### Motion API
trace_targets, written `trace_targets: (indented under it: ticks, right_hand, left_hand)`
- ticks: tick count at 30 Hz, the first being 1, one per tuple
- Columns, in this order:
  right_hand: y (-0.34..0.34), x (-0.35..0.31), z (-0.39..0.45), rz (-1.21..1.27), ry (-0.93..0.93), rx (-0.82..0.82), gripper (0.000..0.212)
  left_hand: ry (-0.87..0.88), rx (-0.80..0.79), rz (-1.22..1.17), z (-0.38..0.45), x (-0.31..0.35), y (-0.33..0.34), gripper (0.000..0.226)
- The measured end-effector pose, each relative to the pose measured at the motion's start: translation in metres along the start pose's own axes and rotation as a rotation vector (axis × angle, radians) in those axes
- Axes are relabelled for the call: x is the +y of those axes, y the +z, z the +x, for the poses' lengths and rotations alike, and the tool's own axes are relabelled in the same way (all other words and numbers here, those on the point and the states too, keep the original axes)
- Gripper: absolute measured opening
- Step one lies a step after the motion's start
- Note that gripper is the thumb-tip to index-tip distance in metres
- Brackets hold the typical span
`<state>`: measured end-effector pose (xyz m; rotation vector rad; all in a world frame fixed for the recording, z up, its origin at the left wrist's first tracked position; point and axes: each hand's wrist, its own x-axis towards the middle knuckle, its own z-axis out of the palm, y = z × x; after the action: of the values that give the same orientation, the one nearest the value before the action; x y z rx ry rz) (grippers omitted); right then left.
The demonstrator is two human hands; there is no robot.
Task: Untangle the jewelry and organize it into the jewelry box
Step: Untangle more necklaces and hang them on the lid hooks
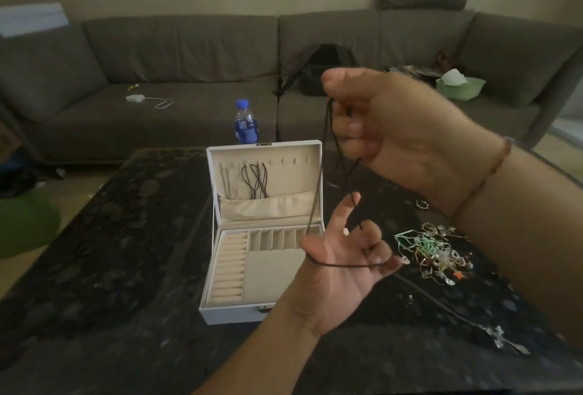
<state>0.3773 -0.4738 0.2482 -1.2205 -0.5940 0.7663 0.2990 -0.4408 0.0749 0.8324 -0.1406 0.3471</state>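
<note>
I look down over a dark speckled table with both of my hands raised above it. My right hand, at about two o'clock, has its fingers curled in, pinching the top of a thin black cord necklace. The cord hangs down in a long loop to my left hand, near five o'clock from the middle, palm up. There the cord runs across the palm, and the bent fingertips pinch it, with the index finger raised loosely. The white jewelry box stands open at the centre of the table, just left of my left hand, its lid upright. Dark cords already hang from hooks inside the lid, above a cream pocket. The base has ring rolls on the left and small slots along the back, all pale cream. At four o'clock a tangled pile of jewelry lies on the table, silver pieces mixed with green cord. A silver necklace with a pendant lies apart from it, toward the near right edge. Behind the box stands a water bottle with a blue cap, and beyond it a grey sofa carrying a black bag and a green bowl.
</note>
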Motion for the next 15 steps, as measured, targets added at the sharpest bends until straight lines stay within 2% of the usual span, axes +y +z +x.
trace_targets:
  ticks: [2,5,7,11,15]
  right_hand:
    - [-0.002,-0.007,-0.003,-0.059,-0.013,-0.028,0.01]
    - [-0.002,-0.006,-0.009,0.015,0.063,-0.066,0.007]
    - [-0.002,-0.004,-0.014,0.049,0.094,-0.075,0.006]
    - [-0.009,-0.008,-0.022,-0.034,0.095,-0.11,0.011]
    - [-0.024,-0.017,-0.032,-0.232,0.066,-0.256,0.004]
  left_hand:
    - [-0.03,0.034,0.094,0.0,0.006,-0.01,0.126]
    - [-0.02,0.065,0.215,0.003,0.012,-0.019,0.141]
    - [-0.016,0.045,0.224,0.004,0.013,-0.024,0.143]
    - [-0.029,-0.034,0.138,0.003,0.016,-0.038,0.14]
    - [-0.084,0.044,0.383,0.004,0.037,-0.045,0.144]
